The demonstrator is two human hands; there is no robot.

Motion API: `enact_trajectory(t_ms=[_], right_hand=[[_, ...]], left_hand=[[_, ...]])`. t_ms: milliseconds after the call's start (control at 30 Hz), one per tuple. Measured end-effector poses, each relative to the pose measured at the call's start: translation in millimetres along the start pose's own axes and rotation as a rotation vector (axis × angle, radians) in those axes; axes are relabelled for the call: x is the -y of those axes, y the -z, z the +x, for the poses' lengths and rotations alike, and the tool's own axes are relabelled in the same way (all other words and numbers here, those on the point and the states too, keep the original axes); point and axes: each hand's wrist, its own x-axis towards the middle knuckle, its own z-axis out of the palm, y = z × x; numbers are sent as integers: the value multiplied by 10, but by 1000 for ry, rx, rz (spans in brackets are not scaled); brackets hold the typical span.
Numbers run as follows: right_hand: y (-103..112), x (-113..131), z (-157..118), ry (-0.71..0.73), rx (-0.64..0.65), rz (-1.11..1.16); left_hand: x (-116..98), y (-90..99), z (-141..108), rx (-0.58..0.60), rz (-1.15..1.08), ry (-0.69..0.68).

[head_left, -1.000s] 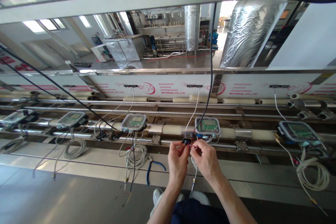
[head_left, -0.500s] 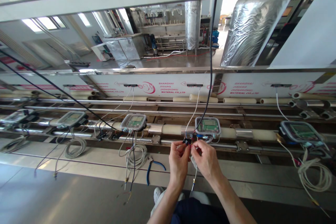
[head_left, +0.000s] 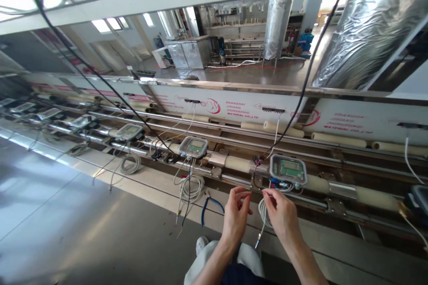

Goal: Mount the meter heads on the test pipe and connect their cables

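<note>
My left hand [head_left: 236,213] hovers in front of the rails with its fingers loosely curled and apart, nothing visible between them. Beside it, my right hand [head_left: 282,213] has thumb and forefinger pinched together. A thin dark wire [head_left: 254,179] curves down to those fingertips from a small connector with coloured wire ends [head_left: 257,160], which rests over the pipe. Just beyond the right hand sits a clear-lidded box with a green circuit board [head_left: 288,170]. A coiled grey cable [head_left: 263,213] hangs partly hidden by that hand.
Blue-handled pliers [head_left: 204,209] lie on the metal ledge [head_left: 157,196] to the left. Another circuit box [head_left: 193,147] and cable coil [head_left: 192,188] are farther left. A black cable [head_left: 306,82] hangs from above, and steel rails [head_left: 314,204] run across.
The view has swung left. The black connector that was between both hands now lies beyond them by the box. My left hand has let go and its fingers have parted.
</note>
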Motion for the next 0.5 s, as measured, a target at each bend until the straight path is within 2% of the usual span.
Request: enact_trajectory(t_ms=[133,233,333,500], right_hand=[[-165,138,-110,13,-17,-22],[-477,356,-210,35,24,-16],[-983,623,-315,50,127,4],[-2097,1039,-494,-19,282,102]], left_hand=[[-26,346,-38,-44,-7,-7],[-18,774,-65,-82,-22,-14],[-1,1385,-133,-126,-44,-10],[20,2663,-363,-178,-34,27]])
